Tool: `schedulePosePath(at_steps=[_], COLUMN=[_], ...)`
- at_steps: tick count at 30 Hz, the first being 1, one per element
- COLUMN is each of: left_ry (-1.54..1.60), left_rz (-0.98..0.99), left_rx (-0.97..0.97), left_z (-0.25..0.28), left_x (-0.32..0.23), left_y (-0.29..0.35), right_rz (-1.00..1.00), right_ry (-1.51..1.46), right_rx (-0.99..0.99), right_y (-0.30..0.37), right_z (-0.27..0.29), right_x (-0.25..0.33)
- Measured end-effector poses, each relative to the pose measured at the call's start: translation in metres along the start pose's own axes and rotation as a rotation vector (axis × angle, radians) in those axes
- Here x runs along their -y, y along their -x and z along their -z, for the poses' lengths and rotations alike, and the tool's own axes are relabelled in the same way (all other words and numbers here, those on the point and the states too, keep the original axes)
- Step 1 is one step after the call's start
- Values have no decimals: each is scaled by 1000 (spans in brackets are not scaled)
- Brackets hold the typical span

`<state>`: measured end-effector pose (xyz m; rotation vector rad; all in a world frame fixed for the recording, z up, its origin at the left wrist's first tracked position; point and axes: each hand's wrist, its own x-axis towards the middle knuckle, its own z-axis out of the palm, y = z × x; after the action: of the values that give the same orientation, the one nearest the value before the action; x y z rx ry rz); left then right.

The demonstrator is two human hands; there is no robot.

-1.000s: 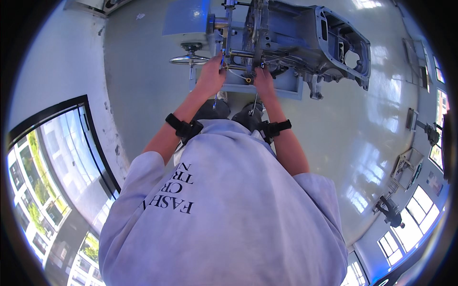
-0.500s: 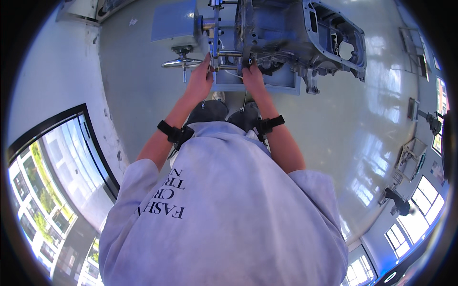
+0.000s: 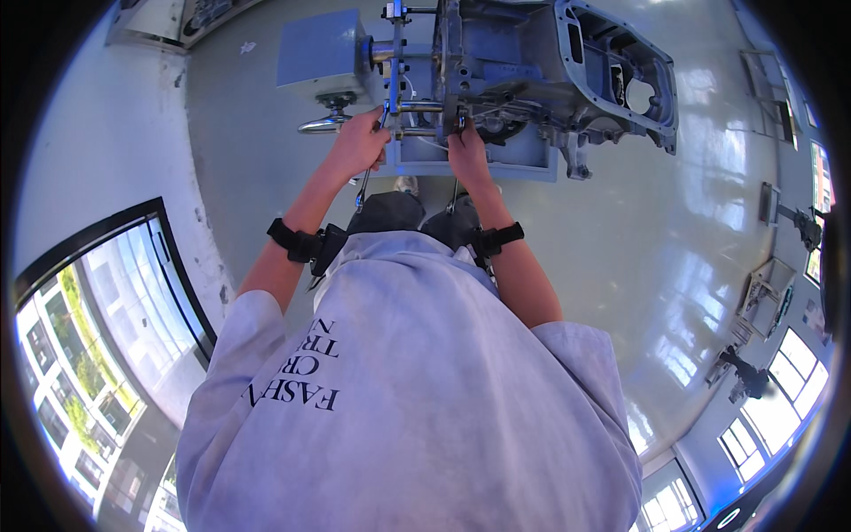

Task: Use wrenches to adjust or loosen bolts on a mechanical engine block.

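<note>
My left hand [image 3: 359, 142] is closed around a slim metal wrench [image 3: 362, 193]. The wrench's upper end reaches the upright mounting plate [image 3: 394, 75] of a stand, and its lower end hangs below my fist. Farther right, my right hand [image 3: 470, 160] grips a second wrench [image 3: 455, 193], whose head lies against the near left edge of a big grey cast-metal housing [image 3: 510, 75]. Steel rods [image 3: 421, 105] join the plate to the housing. My fingers partly hide both wrenches, so I cannot tell exactly how their heads sit on the fasteners.
Left of the plate is a grey gearbox [image 3: 319, 58] with a chrome handwheel [image 3: 321, 126] under it. A shallow grey tray [image 3: 523, 168] lies beneath the housing. A white wall and a dark-framed window [image 3: 164, 257] stand at left; other equipment [image 3: 767, 288] is far right.
My left hand has moved left and slightly down, its wrench now slanting outward. My right hand stays nearly in place on its wrench.
</note>
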<state>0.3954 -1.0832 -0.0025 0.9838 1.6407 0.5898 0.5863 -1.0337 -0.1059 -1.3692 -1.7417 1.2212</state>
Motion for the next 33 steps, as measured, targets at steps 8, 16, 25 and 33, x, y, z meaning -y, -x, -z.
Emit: schedulePosePath(at_steps=[8, 16, 25, 33], left_ry=[-12, 27, 50, 73], left_rz=[-45, -50, -69, -35], left_rx=[-89, -72, -60, -45], left_z=[-8, -7, -6, -7], left_x=[7, 4, 12, 8], left_y=[3, 5, 3, 3], right_rz=[64, -387, -411, -502], right_ry=[54, -267, -62, 190], right_rx=[1, 150, 258, 205], right_y=[-10, 5, 62, 163], right_z=[-2, 19, 86, 97], right_x=[-1, 22, 44, 45])
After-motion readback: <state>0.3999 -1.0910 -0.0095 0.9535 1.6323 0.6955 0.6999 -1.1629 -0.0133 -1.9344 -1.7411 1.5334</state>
